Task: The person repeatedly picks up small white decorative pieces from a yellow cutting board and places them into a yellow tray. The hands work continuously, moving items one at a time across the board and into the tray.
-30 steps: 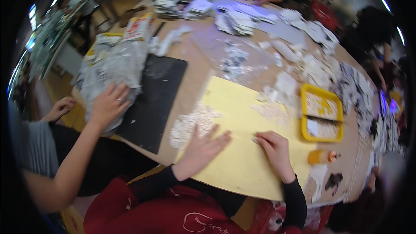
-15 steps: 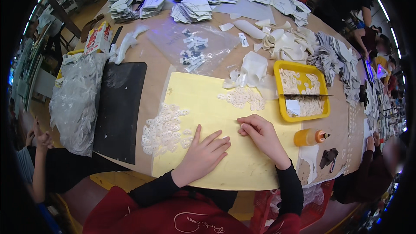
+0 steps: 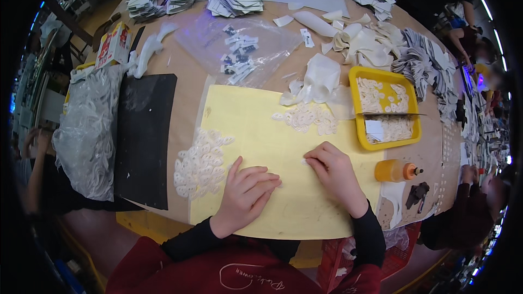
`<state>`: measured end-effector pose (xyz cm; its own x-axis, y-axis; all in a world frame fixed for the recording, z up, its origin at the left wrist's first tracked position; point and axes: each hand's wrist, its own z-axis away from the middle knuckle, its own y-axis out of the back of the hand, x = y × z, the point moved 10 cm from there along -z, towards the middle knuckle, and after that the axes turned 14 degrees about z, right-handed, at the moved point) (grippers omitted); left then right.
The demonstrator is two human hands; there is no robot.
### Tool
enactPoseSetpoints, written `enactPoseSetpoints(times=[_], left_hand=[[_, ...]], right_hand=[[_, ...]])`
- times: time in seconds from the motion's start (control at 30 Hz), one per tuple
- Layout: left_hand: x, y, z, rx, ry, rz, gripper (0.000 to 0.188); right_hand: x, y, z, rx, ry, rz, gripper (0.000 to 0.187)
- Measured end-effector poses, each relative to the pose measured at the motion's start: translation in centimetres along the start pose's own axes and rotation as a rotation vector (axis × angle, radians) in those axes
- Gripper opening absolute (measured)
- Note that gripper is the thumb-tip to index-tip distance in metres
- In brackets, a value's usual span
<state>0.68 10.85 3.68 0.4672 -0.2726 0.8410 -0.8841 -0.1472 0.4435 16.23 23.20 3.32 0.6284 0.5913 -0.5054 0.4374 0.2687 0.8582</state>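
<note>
My left hand (image 3: 243, 195) hovers over or rests on a yellow sheet (image 3: 239, 110), fingers stretched out and holding nothing. Just left of it lies a heap of small white oval cut pieces (image 3: 198, 164), each seemingly with holes. My right hand (image 3: 336, 173) is closed in a pinch, thumb against fingers, with a tiny white piece (image 3: 304, 160) showing at the tips. Beyond that hand, a second cluster of cream oval pieces (image 3: 309, 118) is spread on the sheet.
On the right stand a yellow tray (image 3: 357, 126) of cream pieces and an orange bottle (image 3: 391, 170). A black board (image 3: 144, 141) and plastic bag (image 3: 87, 136) lie left. Behind are a clear bag of labels (image 3: 188, 41), material scraps (image 3: 321, 76) and stacked white pieces (image 3: 237, 1).
My left hand has drawn slightly left and its fingers have come closer together. The right hand stays pinched, shifted a little right. The whole view has tilted slightly.
</note>
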Motion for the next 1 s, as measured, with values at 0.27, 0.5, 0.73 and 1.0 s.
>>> enactPoseSetpoints(times=[0.27, 0.5, 0.73, 1.0], left_hand=[[-0.5, 1.8, 0.1, 0.131, 0.062, 0.105, 0.020], [-0.3, 1.8, -0.2, 0.148, 0.046, 0.125, 0.018], [-0.1, 2.2, -0.4, 0.159, 0.049, 0.157, 0.015], [0.2, 2.2, -0.4, 0.158, -0.005, 0.149, 0.015]], right_hand=[[-1.9, 0.0, 0.0, 0.042, -0.073, 0.009, 0.015], [-4.4, -0.9, -0.2, 0.159, 0.052, 0.210, 0.018], [-3.7, -1.8, -0.1, 0.037, 0.202, 0.029, 0.019], [-2.1, -0.9, 0.1, 0.090, -0.122, 0.254, 0.025]])
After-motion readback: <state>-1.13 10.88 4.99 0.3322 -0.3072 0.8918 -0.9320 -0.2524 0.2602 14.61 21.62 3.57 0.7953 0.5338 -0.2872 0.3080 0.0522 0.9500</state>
